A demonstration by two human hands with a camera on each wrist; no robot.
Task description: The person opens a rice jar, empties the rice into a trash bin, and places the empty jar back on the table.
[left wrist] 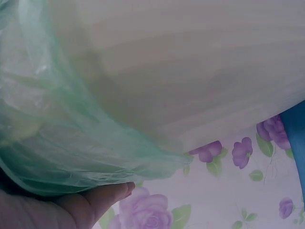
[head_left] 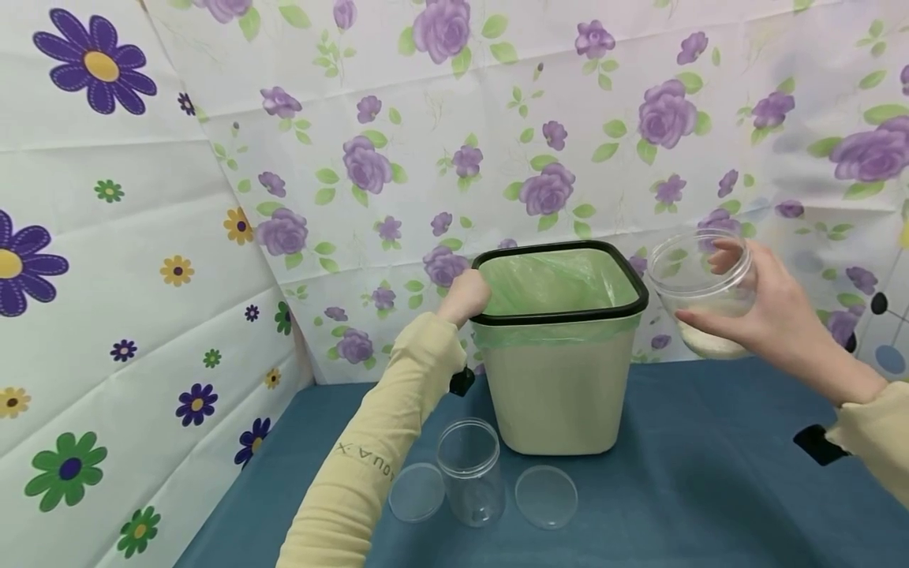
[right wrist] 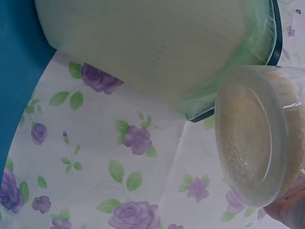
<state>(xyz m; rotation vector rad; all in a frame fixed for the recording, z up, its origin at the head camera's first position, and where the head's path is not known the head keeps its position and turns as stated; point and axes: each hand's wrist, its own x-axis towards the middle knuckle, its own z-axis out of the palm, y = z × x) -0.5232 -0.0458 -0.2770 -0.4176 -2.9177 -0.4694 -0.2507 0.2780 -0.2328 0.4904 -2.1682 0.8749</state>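
Note:
My left hand [head_left: 466, 297] grips the black rim [head_left: 561, 318] of a beige trash can [head_left: 561, 394] at its left side. A pale green plastic liner [left wrist: 109, 148] hangs over the rim, and in the left wrist view a finger lies along its edge. My right hand [head_left: 777, 319] holds a clear plastic jar [head_left: 682, 272] in the air to the right of the trash can, thumb and fingers around its side. This jar has no lid on and leans slightly. White grains [right wrist: 245, 136] like rice lie in its bottom, seen through the base in the right wrist view.
An uncovered clear jar [head_left: 470, 473] stands on the blue cloth [head_left: 703, 473] before the trash can. Two clear round lids lie flat, a left lid [head_left: 415, 493] and a right lid [head_left: 546, 497]. Flower-patterned sheeting [head_left: 426, 102] hangs behind and along the left.

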